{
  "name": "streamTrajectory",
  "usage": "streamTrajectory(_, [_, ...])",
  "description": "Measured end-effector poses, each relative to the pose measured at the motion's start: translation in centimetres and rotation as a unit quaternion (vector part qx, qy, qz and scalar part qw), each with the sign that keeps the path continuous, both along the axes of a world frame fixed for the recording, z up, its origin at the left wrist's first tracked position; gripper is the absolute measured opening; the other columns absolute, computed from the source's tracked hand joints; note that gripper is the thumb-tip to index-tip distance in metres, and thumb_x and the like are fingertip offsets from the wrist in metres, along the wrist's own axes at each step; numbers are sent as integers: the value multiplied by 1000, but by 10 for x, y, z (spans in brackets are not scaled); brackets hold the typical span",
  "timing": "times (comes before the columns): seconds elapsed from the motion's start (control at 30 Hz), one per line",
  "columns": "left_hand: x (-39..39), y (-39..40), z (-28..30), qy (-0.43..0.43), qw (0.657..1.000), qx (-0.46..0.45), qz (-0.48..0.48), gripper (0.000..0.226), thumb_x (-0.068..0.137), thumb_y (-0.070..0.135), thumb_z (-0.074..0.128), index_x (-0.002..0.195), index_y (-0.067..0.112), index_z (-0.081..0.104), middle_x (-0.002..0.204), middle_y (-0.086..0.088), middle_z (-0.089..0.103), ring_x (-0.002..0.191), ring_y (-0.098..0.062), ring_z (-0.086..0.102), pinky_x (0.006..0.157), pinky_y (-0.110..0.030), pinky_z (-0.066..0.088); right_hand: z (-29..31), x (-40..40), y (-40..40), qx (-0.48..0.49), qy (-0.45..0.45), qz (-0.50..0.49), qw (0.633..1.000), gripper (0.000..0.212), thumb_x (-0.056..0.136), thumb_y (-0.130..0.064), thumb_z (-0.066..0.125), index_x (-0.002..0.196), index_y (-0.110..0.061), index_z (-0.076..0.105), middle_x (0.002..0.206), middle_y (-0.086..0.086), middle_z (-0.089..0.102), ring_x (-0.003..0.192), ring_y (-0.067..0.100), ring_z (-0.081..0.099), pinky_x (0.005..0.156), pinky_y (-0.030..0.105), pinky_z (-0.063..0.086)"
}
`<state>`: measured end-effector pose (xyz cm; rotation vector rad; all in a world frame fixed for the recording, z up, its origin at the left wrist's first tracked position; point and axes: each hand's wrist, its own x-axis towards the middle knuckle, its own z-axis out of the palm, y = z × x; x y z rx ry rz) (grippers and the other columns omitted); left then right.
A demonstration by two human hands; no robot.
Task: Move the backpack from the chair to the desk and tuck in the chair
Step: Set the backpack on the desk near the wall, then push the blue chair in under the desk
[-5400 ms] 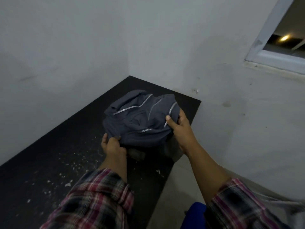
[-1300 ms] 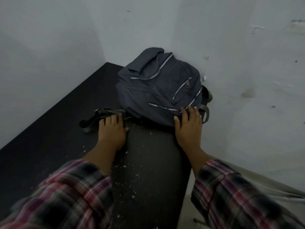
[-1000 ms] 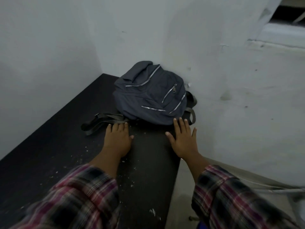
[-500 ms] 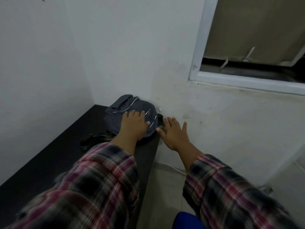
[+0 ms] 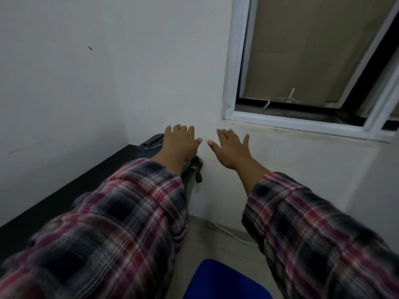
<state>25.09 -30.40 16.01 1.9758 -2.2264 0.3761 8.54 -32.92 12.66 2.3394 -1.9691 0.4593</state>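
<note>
The dark grey backpack lies at the far end of the black desk, in the corner against the white walls. My left arm hides most of it; a strap hangs over the desk's right edge. My left hand hovers in front of the backpack, fingers spread and holding nothing. My right hand is raised beside it to the right, in front of the wall, also spread and empty. A blue chair shows at the bottom edge, to the right of the desk.
A white-framed window with a beige blind fills the upper right. A white cable runs along the tiled floor at the foot of the wall. White walls close in the desk on the left and at the back.
Both hands have let go of the backpack, which stays on the desk, and lifted off with spread fingers. The view has tilted up and right, bringing the window and the blue chair in.
</note>
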Motion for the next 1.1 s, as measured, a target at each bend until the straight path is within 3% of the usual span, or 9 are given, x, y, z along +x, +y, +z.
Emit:
streamTrajectory(0.2, [-42,65,12,21,1000,-20,9,58,101,47,24,148,11,31,151,-14,40,142,-31,31,116,-49,20,22,-45,60,-11,18,5,1000,71,97,-61,12,155,-20,10,165,1,10,152,19,2,116,60,-11])
streamTrajectory(0.6, [-95,159,11,45,997,-51,-23,61,97,52,33,146,15,34,148,-13,43,138,-34,36,113,-50,25,32,-107,164,-43,-31,-24,998,68,98,-59,17,154,-21,19,163,3,17,151,21,10,116,61,-8])
streamTrajectory(0.9, [-166,250,-88,42,994,76,-68,63,96,56,33,144,15,37,147,-15,43,134,-36,39,110,-51,29,-55,-190,275,55,-10,-78,995,65,99,-57,19,151,-21,27,161,4,24,150,23,14,116,64,-5])
streamTrajectory(1.1, [-246,304,-156,68,969,179,-159,69,95,57,35,150,16,28,154,-14,35,140,-33,33,113,-50,25,-124,-259,321,149,4,-147,978,65,99,-56,22,153,-21,22,163,5,18,150,22,11,116,63,-3])
